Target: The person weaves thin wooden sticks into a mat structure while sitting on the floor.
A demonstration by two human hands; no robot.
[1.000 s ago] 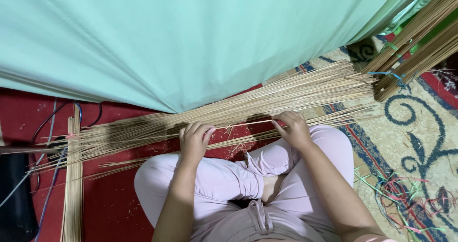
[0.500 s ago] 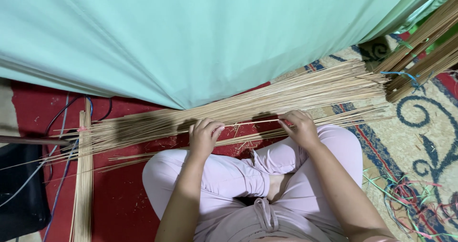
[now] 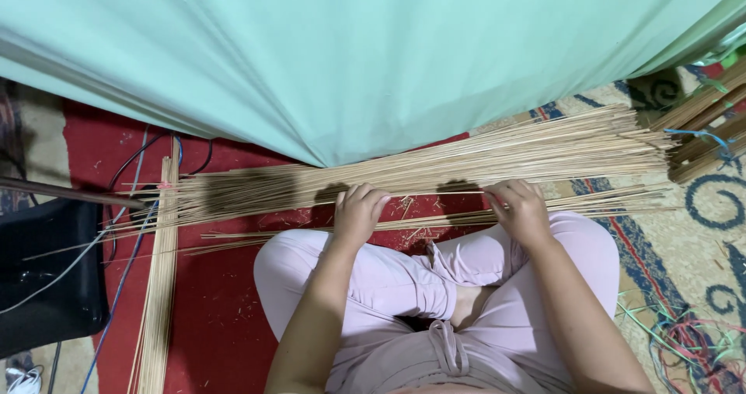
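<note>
- Both hands sit slightly further right along the sticks than a moment ago.
- Left hand [image 3: 359,214] curls its fingers over a few thin bamboo sticks [image 3: 435,169], pinching them.
- Right hand [image 3: 519,207] does likewise; the bundle lies across the red mat [image 3: 225,301], stretching beyond both grips.

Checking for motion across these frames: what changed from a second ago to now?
Mostly the view shifted: it swung left, so everything slid right in frame. Both the left hand and right hand stay on the long thin sticks, with no visible new grasp or release. The upright stick bundle and green cloth are unchanged.
</note>
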